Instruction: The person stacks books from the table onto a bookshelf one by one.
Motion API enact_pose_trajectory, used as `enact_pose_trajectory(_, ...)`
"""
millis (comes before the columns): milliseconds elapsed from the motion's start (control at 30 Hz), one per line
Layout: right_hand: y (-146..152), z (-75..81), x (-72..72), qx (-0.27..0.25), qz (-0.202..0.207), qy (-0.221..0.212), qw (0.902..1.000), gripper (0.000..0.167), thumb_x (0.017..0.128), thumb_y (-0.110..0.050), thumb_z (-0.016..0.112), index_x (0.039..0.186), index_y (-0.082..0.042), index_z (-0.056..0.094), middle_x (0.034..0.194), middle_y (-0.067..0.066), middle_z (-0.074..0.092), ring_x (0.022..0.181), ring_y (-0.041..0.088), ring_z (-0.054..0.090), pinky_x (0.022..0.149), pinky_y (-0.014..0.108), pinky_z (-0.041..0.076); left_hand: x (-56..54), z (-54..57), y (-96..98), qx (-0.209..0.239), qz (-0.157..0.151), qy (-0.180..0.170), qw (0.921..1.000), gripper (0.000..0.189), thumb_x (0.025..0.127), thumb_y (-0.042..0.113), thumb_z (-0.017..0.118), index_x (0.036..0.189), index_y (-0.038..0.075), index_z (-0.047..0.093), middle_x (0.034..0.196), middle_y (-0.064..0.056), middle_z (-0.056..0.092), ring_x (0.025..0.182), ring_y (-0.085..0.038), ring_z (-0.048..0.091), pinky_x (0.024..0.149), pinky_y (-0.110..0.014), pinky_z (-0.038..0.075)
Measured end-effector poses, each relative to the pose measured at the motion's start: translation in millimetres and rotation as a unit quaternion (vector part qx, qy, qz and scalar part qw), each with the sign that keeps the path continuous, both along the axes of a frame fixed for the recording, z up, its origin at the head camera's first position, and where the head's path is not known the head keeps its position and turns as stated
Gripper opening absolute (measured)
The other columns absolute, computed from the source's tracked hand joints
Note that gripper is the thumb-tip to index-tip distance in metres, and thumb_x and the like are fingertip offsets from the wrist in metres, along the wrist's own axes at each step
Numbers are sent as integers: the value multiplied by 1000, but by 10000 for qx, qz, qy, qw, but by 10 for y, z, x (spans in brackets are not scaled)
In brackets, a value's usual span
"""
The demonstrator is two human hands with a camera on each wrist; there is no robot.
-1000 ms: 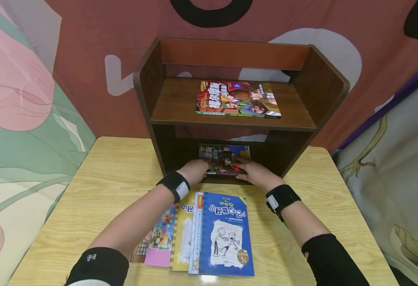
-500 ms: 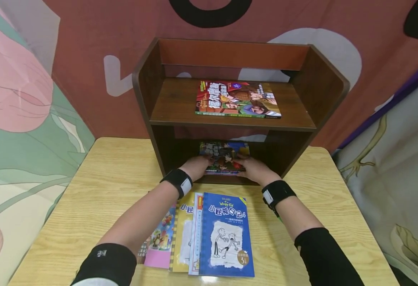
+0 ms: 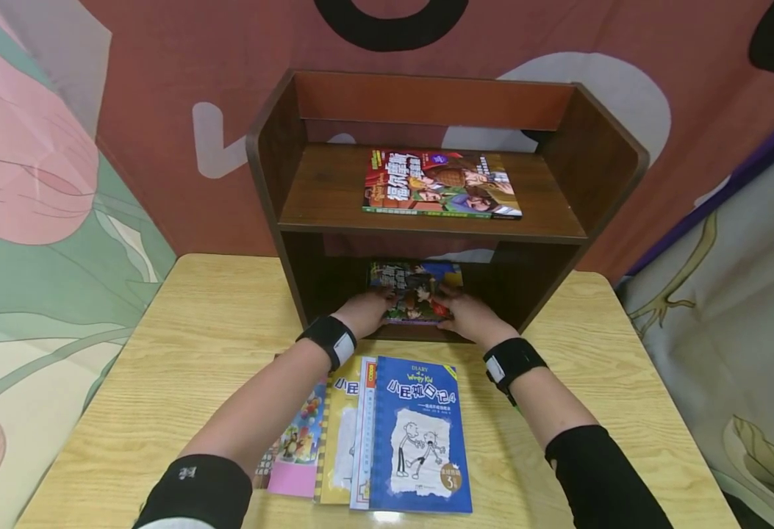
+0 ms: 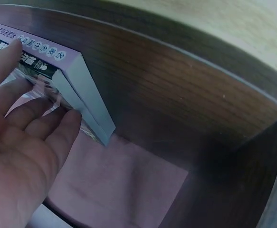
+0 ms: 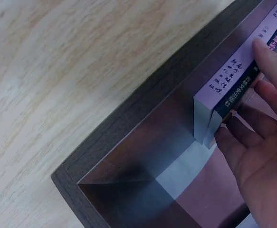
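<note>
A dark illustrated book (image 3: pixel 413 294) lies flat on top of a lilac-spined book (image 5: pixel 224 80) in the shelf's lower compartment. My left hand (image 3: pixel 365 312) holds the stack at its left, thumb against the spines and bent fingers on the dark cover. At the right, my right hand (image 3: pixel 475 319) holds it likewise, its thumb touching the lilac spine in the right wrist view. The two spines lie close together along the shelf's front. Both wrist views show the page ends of the two books, while the fingers cover part of the top cover.
The dark brown bookshelf (image 3: pixel 334 184) stands at the table's back, a red illustrated book (image 3: pixel 439 184) lying on its upper board. In front, on the wooden table (image 3: pixel 162 367), overlap a blue book (image 3: pixel 420 433), a yellow book (image 3: pixel 337 441) and others, partly behind my left forearm.
The dark book slid back slightly, showing more of the lilac spine below, then came forward again. My hands stayed on it, with small shifts of both forearms inward.
</note>
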State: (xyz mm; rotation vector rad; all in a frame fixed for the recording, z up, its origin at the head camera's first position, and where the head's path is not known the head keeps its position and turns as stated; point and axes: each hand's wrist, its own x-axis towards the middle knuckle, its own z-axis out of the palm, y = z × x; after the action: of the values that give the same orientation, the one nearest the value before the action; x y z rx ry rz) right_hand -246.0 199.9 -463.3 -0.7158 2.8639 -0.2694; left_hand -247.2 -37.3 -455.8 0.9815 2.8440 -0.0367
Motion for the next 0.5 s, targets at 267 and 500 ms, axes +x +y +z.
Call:
enact_pose_trajectory(267, -16, -35, 1, 106, 26, 227, 9997, 61, 87, -29, 68, 142, -14, 45, 152, 18, 30, 133, 39, 39, 100, 44, 45, 7, -6, 73, -171, 142, 301, 9993, 45, 93, 18, 60, 137, 12, 51, 142, -12, 48, 117, -25, 56, 87, -32, 53)
enact_pose_trajectory(500, -30, -55, 26, 88, -41, 364, 9993, 61, 87, -29, 68, 141, -14, 46, 152, 18, 31, 134, 40, 37, 101, 46, 44, 50, 3, 189, -593, 599, 272, 9961, 45, 97, 4, 47, 141, 13, 46, 148, -12, 40, 114, -26, 59, 79, -30, 56)
